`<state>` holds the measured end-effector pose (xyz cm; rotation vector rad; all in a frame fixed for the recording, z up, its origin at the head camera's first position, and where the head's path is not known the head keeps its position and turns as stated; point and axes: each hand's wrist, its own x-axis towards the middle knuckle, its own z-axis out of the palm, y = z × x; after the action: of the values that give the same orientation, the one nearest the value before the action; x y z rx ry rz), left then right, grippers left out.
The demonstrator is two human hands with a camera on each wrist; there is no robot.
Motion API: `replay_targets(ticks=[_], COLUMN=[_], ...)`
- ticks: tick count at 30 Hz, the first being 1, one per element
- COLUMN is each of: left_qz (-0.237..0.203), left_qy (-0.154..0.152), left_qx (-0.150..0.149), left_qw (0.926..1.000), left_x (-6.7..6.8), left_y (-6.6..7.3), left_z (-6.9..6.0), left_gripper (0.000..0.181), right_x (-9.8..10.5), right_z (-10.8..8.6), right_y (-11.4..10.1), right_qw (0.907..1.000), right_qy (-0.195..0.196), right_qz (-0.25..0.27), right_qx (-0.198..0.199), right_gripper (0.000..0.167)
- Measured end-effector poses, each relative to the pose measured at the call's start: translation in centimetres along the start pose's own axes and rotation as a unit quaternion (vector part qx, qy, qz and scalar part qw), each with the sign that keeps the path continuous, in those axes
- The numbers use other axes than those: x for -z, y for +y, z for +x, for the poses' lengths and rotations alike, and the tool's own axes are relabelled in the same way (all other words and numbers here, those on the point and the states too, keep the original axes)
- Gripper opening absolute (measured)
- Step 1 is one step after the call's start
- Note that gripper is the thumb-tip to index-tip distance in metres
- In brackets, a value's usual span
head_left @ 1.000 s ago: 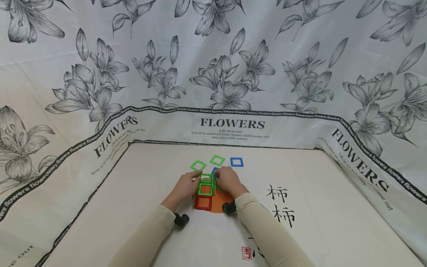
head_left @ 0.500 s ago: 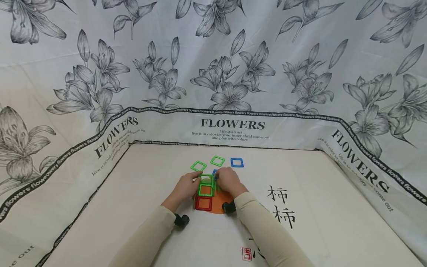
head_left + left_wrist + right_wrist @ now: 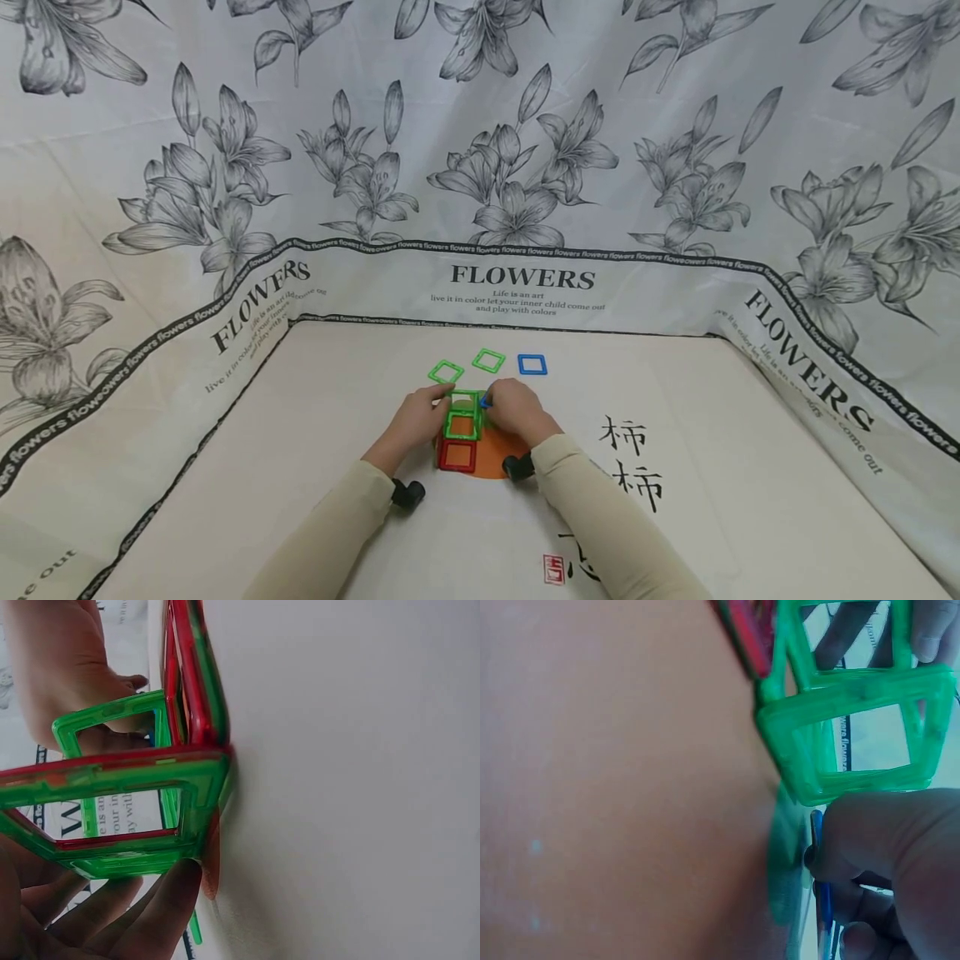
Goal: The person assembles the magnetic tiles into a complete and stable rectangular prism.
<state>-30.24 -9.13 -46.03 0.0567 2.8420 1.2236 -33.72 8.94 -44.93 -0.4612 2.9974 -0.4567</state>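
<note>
In the head view, green magnetic tiles (image 3: 462,412) and red magnetic tiles (image 3: 457,469), all open square frames, are joined into a small structure standing on an orange printed shape. My left hand (image 3: 416,421) holds its left side; in the left wrist view, the fingers (image 3: 169,911) lie against a green tile (image 3: 202,802). On the other side, my right hand (image 3: 517,407) pinches a blue magnetic tile (image 3: 825,904) between thumb and fingers, close beside the structure's green tile (image 3: 855,784). Most of the blue tile is hidden by that hand.
Behind the hands lie two loose green tiles (image 3: 446,372) and a loose blue tile (image 3: 532,364). Black brush characters (image 3: 637,483) and a red seal (image 3: 553,569) are printed on the table cover. A flowered cloth (image 3: 517,167) rises around the table.
My right hand has shifted slightly towards me, bringing the blue tile down along the structure's right side. The left hand and the structure stay nearly in place.
</note>
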Motion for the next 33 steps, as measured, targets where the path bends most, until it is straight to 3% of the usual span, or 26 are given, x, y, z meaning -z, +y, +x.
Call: replay_targets(ticks=[2,9,17,26,33], left_qz=[0.001,-0.002,-0.010,-0.007,-0.004], left_qy=[0.001,-0.001,-0.005,-0.003,-0.002], left_qx=[0.000,-0.004,-0.004,-0.002,-0.006], left_qw=[1.0000,1.0000,0.9999,1.0000,1.0000], left_x=[0.0,-0.1,-0.2,0.0,0.2], left_y=[0.0,-0.1,-0.2,-0.3,0.0], left_z=[0.0,0.0,0.1,0.1,-0.1], left_gripper=[0.041,0.042,0.043,0.042,0.042], right_x=[0.1,0.3,0.6,0.8,1.2], right_z=[-0.1,-0.7,-1.4,-2.8,-4.0], right_y=[0.1,0.5,1.1,2.1,2.9], right_qw=[0.9999,0.9997,0.9995,0.9983,0.9961], right_qy=[-0.002,-0.009,-0.005,0.029,0.061], right_qz=[0.010,0.000,0.018,0.049,0.064], right_qx=[-0.008,-0.023,-0.024,-0.010,0.003], right_gripper=[0.010,0.037,0.023,0.010,0.016])
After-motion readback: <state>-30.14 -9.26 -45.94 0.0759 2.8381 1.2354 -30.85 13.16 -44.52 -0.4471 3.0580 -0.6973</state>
